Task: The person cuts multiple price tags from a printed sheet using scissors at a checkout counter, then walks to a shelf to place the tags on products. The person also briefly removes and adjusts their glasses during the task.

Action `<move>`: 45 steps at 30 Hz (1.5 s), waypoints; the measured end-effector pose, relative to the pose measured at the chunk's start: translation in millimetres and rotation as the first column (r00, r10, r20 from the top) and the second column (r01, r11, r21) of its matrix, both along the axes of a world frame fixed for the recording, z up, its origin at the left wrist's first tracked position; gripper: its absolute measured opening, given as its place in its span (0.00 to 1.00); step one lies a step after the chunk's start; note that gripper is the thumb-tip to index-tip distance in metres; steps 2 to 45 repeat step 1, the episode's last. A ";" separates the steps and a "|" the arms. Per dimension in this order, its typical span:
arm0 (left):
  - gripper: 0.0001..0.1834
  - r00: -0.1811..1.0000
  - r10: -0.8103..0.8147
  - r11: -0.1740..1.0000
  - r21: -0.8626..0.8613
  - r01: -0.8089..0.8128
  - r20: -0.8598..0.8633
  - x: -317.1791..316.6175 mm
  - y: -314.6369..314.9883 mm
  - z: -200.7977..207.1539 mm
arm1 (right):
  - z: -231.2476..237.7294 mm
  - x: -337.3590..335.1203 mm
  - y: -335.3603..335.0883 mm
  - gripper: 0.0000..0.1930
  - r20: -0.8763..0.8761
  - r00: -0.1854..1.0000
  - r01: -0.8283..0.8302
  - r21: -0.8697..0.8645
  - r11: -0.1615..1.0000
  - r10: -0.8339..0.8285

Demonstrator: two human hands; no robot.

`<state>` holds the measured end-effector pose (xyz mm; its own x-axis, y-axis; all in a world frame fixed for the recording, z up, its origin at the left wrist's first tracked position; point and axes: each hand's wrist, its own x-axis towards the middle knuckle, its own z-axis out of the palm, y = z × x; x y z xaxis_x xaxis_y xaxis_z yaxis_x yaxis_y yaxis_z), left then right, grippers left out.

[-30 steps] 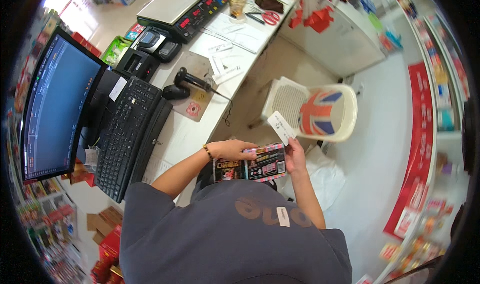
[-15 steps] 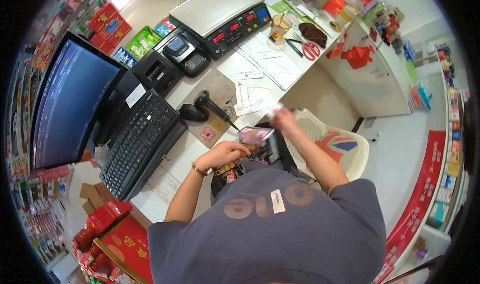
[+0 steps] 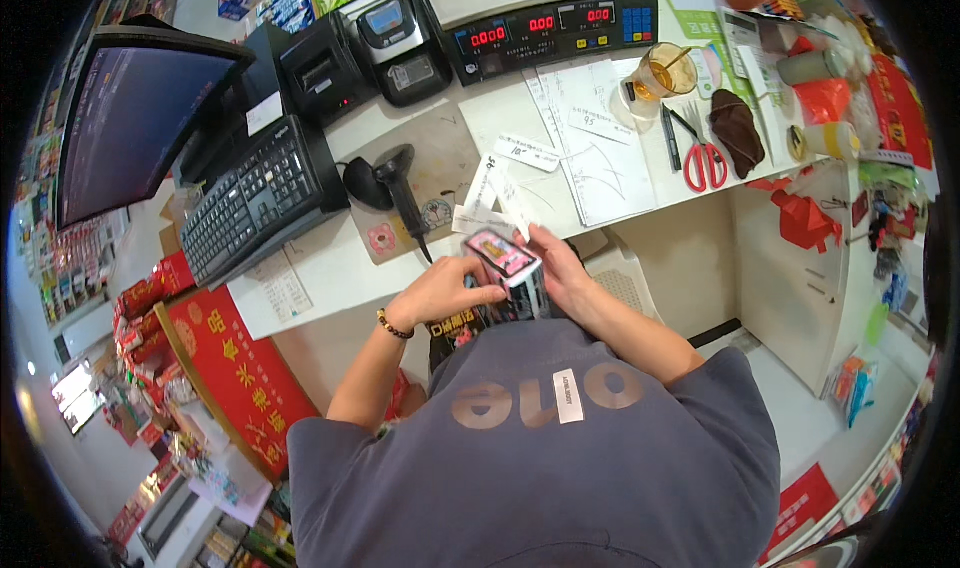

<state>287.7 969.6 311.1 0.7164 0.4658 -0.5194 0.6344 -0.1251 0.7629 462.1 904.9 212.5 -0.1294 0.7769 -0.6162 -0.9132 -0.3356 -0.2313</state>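
My left hand (image 3: 452, 290) is closed on a small pink packet (image 3: 505, 255) with a dark-framed picture, at the desk's front edge. On the packet's other side is my right hand (image 3: 560, 271), its fingers curled at the edge; a narrow white paper slip (image 3: 515, 206) reaches its fingertips. Whether the fingers pinch the slip or only touch it is hard to see. Below my hands, on my lap, lies a black printed package (image 3: 455, 328), partly hidden by my left wrist. More paper slips (image 3: 528, 152) with handwriting lie beyond my hands.
A barcode scanner (image 3: 402, 190) and black mouse (image 3: 366, 182) rest on a grey mat (image 3: 440, 138), with a keyboard (image 3: 255, 198) and monitor (image 3: 140, 118) to the left. Behind stands a scale (image 3: 560, 30). Red-handled scissors (image 3: 705, 163) and a drink cup (image 3: 665, 73) are at right.
My right hand has come in from the right to the pink packet, which is now raised between both hands. The view has turned, showing more of the desk's right side.
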 end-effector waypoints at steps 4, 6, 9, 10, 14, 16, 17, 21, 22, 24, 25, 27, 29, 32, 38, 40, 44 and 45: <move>0.19 0.999 0.032 0.997 0.077 -0.033 0.013 6.2 -1.0 1.2 | 15.1 6.7 5.0 0.13 -0.017 1.000 0.027 0.052 0.998 -0.026; 0.19 0.999 0.032 0.997 0.077 -0.033 0.013 6.2 -1.0 1.2 | 15.1 6.7 5.0 0.13 -0.017 1.000 0.027 0.052 0.998 -0.026; 0.19 0.999 0.032 0.997 0.077 -0.033 0.013 6.2 -1.0 1.2 | 15.1 6.7 5.0 0.13 -0.017 1.000 0.027 0.052 0.998 -0.026; 0.19 0.999 0.032 0.997 0.077 -0.033 0.013 6.2 -1.0 1.2 | 15.1 6.7 5.0 0.13 -0.017 1.000 0.027 0.052 0.998 -0.026; 0.19 0.999 0.032 0.997 0.077 -0.033 0.013 6.2 -1.0 1.2 | 15.1 6.7 5.0 0.13 -0.017 1.000 0.027 0.052 0.998 -0.026; 0.19 0.999 0.032 0.997 0.077 -0.033 0.013 6.2 -1.0 1.2 | 15.1 6.7 5.0 0.13 -0.017 1.000 0.027 0.052 0.998 -0.026; 0.19 0.999 0.032 0.997 0.077 -0.033 0.013 6.2 -1.0 1.2 | 15.1 6.7 5.0 0.13 -0.017 1.000 0.027 0.052 0.998 -0.026; 0.19 0.999 0.032 0.997 0.077 -0.033 0.013 6.2 -1.0 1.2 | 15.1 6.7 5.0 0.13 -0.017 1.000 0.027 0.052 0.998 -0.026; 0.19 0.999 0.032 0.997 0.077 -0.033 0.013 6.2 -1.0 1.2 | 15.1 6.7 5.0 0.13 -0.017 1.000 0.027 0.052 0.998 -0.026; 0.19 0.999 0.032 0.997 0.077 -0.033 0.013 6.2 -1.0 1.2 | 15.1 6.7 5.0 0.13 -0.017 1.000 0.027 0.052 0.998 -0.026; 0.19 0.999 0.032 0.997 0.077 -0.033 0.013 6.2 -1.0 1.2 | 15.1 6.7 5.0 0.13 -0.017 1.000 0.027 0.052 0.998 -0.026; 0.19 0.999 0.032 0.997 0.077 -0.033 0.013 6.2 -1.0 1.2 | 15.1 6.7 5.0 0.13 -0.017 1.000 0.027 0.052 0.998 -0.026; 0.19 0.999 0.032 0.997 0.077 -0.033 0.013 6.2 -1.0 1.2 | 15.1 6.7 5.0 0.13 -0.017 1.000 0.027 0.052 0.998 -0.026; 0.19 0.999 0.032 0.997 0.077 -0.033 0.013 6.2 -1.0 1.2 | 15.1 6.7 5.0 0.13 -0.017 1.000 0.027 0.052 0.998 -0.026; 0.19 0.999 0.032 0.997 0.077 -0.033 0.013 6.2 -1.0 1.2 | 15.1 6.7 5.0 0.13 -0.017 1.000 0.027 0.052 0.998 -0.026; 0.19 0.999 0.032 0.997 0.077 -0.033 0.013 6.2 -1.0 1.2 | 15.1 6.7 5.0 0.13 -0.017 1.000 0.027 0.052 0.998 -0.026; 0.19 0.999 0.032 0.997 0.077 -0.033 0.013 6.2 -1.0 1.2 | 15.1 6.7 5.0 0.13 -0.017 1.000 0.027 0.052 0.998 -0.026; 0.19 0.999 0.032 0.997 0.077 -0.033 0.013 6.2 -1.0 1.2 | 15.1 6.7 5.0 0.13 -0.017 1.000 0.027 0.052 0.998 -0.026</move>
